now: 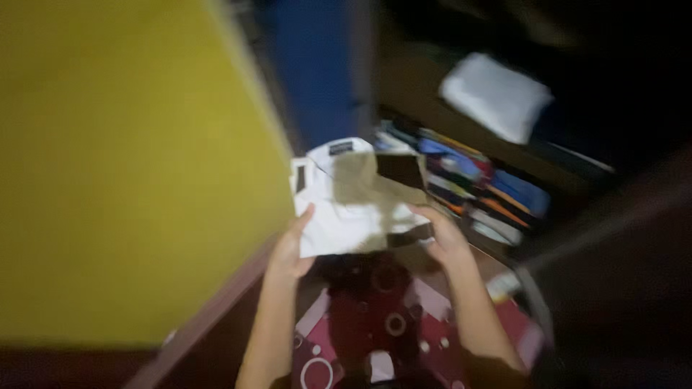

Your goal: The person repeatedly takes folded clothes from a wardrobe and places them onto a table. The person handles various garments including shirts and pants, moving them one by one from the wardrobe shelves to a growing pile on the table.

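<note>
I hold a folded white shirt with a collar up in front of me, between both hands. My left hand grips its lower left edge, thumb on top. My right hand grips its lower right edge. A shadow falls across the shirt's right half. The picture is blurred by motion.
A yellow wall or door panel fills the left. Behind the shirt, a stack of folded coloured clothes lies on a dark shelf, with a folded white cloth on the shelf above. A dark red patterned cloth with white circles lies below my arms.
</note>
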